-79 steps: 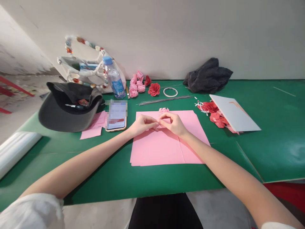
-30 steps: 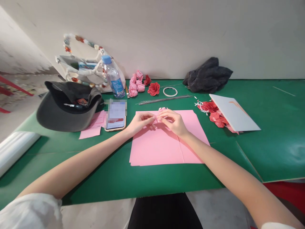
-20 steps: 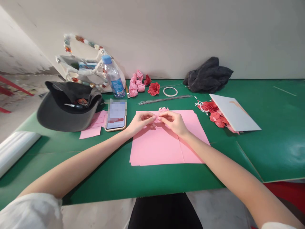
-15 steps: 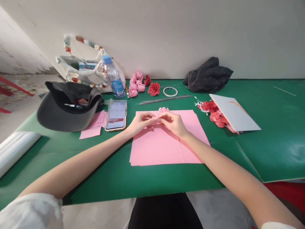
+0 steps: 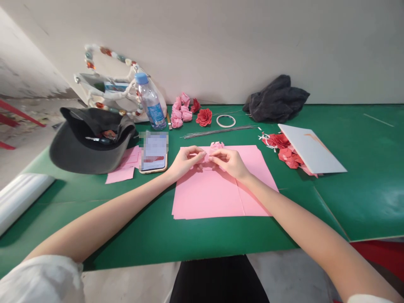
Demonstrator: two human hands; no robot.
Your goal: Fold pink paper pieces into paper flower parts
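Over the far half of a stack of pink paper [image 5: 208, 198] on the green desk [image 5: 142, 235], 2 hands come close together. The left hand [image 5: 187, 160] has its grip pinched on a small piece of pink paper [image 5: 207, 157], thumb against forefinger; the right hand [image 5: 231, 163] grasps the same piece from the other side. That piece sits between the 2 hands, above the stack, and they cover most of it, so its shape is hard to make out. Just beyond them, a folded pink flower [image 5: 217, 145] rests at the stack's far edge.

Farther back, a bunch of pink flowers [image 5: 181, 111] lies beside 2 red flowers [image 5: 203, 117], with a ring [image 5: 226, 126] to their right and thin wires [image 5: 217, 132] in front of it. To the left are a phone [image 5: 154, 153], a blue-topped bottle [image 5: 151, 103], a white bag [image 5: 113, 94] and a dark hat [image 5: 82, 153], upside down near pink scraps [image 5: 121, 174]. To the right, a white board [image 5: 311, 147] lies tilted over red paper flowers [image 5: 288, 158], near a dark cloth [image 5: 277, 99].
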